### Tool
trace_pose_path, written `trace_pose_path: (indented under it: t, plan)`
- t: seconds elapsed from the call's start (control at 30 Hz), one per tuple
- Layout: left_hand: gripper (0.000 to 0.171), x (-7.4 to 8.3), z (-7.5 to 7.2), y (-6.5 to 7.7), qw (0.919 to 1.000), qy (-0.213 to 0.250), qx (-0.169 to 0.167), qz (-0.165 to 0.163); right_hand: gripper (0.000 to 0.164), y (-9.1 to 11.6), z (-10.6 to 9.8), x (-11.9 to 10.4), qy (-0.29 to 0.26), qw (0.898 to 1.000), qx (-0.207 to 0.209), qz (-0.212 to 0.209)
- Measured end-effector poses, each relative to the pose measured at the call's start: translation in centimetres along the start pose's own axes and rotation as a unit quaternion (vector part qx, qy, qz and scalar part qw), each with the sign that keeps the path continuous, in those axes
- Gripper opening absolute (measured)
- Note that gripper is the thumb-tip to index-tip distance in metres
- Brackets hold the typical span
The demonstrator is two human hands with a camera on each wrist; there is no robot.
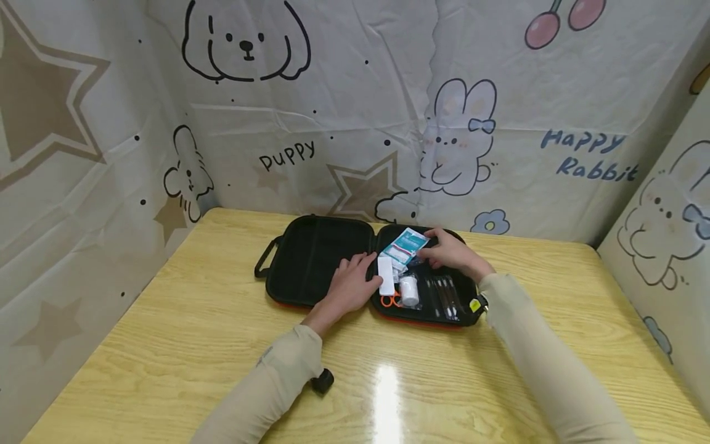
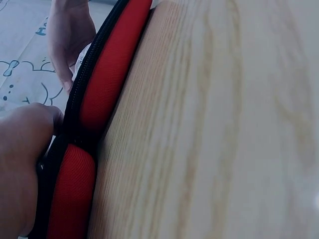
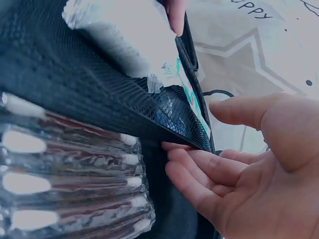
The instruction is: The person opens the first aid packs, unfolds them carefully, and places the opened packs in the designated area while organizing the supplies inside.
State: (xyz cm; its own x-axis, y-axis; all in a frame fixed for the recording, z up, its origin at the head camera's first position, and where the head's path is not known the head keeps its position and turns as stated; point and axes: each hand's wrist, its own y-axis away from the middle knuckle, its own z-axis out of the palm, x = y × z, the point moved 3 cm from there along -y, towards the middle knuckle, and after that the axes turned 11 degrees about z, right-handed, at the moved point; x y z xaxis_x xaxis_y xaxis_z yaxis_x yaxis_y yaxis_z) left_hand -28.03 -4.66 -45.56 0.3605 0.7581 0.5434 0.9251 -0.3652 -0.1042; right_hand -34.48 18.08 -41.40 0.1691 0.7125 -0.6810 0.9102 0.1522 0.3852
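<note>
An unfolded black zip case [image 1: 294, 259] with a red outer shell [image 2: 112, 69] lies on the table. My left hand [image 1: 352, 283] rests over its middle fold, thumb by a white rectangular piece [image 1: 386, 275]. At the far side of the filled half, my right hand [image 1: 450, 251] is beside a teal-and-white packet [image 1: 406, 245]. In the right wrist view, its fingers [image 3: 199, 169] are at the edge of a black mesh pocket [image 3: 114, 99], with the thumb apart from them. Near the front are a wrapped white roll [image 1: 409, 291], orange-handled scissors [image 1: 389, 300] and cotton swabs [image 1: 445, 297] in clear film.
The case's carrying handle [image 1: 266, 258] sticks out at its left. Beneath is a light wood-grain table [image 1: 183, 345]. A printed cloth [image 1: 344, 111] hangs behind and along the sides. A yellow-green tag [image 1: 475, 304] shows near the right wrist.
</note>
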Motion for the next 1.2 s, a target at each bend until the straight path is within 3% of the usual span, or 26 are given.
trace_pose_path:
  t: [0.13,0.33,0.53,0.97,1.2]
  plan:
    - [0.062,0.0,0.0,-0.2,1.0000,0.000,0.001,0.001,0.063,0.2,-0.3,0.2,0.028,0.999,0.017,-0.005]
    - [0.062,-0.3,0.2,-0.7,0.9999,-0.009,0.001,0.007,0.048,0.3,-0.8,0.3,0.108,0.989,0.093,-0.027]
    - [0.062,-0.4,0.2,-1.1,0.9998,-0.017,-0.004,0.011,0.044,-0.7,-1.1,0.2,0.098,0.985,0.136,-0.044]
    - [0.062,-0.4,0.1,-1.5,0.9998,-0.017,-0.001,0.015,0.048,-2.9,-1.5,0.2,0.123,0.982,0.142,-0.014]
    - [0.062,-0.3,0.1,-1.4,0.9998,-0.014,0.002,0.017,0.047,-3.1,-0.9,0.1,0.124,0.982,0.142,0.002]
